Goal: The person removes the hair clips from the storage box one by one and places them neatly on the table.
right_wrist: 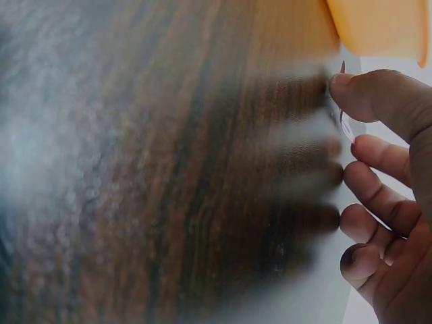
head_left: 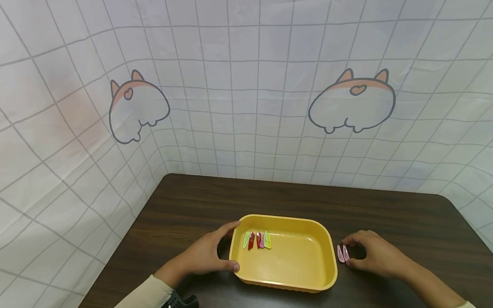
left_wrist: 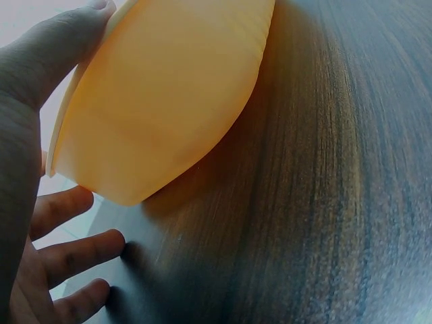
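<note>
A yellow tray (head_left: pixel 285 284) sits on the table with several snap hair clips (head_left: pixel 257 241) lined up near its left end, in green, red, pink and yellow. My left hand (head_left: pixel 206 252) grips that end, thumb and forefinger on the rim; its other fingers (left_wrist: pixel 84 256) spread loosely below in the left wrist view. Right of the tray, two pink hair clips (head_left: pixel 340 254) lie side by side. The thumb and forefinger of my right hand (head_left: pixel 379 254) pinch the right-hand one by its ends. In the right wrist view a pink clip (right_wrist: pixel 345 125) shows edge-on, partly behind the thumb.
The dark wooden table (head_left: pixel 215 192) reaches back to a white grid-patterned curtain (head_left: pixel 246 107), which also stands along the left and right sides. A dark band (head_left: pixel 181 300) is on the left wrist.
</note>
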`<state>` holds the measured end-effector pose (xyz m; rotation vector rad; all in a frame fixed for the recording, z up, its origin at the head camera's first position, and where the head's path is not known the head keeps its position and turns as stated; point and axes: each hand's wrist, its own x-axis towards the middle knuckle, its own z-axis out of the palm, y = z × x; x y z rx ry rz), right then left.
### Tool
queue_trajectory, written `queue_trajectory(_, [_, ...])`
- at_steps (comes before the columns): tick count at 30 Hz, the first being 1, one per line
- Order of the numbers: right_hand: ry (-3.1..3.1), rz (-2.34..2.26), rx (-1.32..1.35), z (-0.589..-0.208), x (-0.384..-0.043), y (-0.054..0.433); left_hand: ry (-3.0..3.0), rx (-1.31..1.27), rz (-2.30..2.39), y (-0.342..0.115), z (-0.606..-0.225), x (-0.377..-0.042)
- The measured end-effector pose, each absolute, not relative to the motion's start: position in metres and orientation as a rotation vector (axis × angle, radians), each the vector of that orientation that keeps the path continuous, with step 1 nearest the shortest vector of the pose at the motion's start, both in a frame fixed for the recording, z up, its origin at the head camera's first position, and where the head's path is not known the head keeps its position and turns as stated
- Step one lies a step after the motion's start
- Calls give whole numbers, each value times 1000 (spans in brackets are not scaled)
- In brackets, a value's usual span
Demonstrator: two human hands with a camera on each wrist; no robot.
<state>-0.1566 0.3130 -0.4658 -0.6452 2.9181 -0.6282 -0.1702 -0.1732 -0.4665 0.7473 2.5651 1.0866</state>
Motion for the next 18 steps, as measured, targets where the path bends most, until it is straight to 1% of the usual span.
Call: queue_trajectory(18, [2960,-590,-691,-464,-160,314,2555,747,1097,-173,-467,-171])
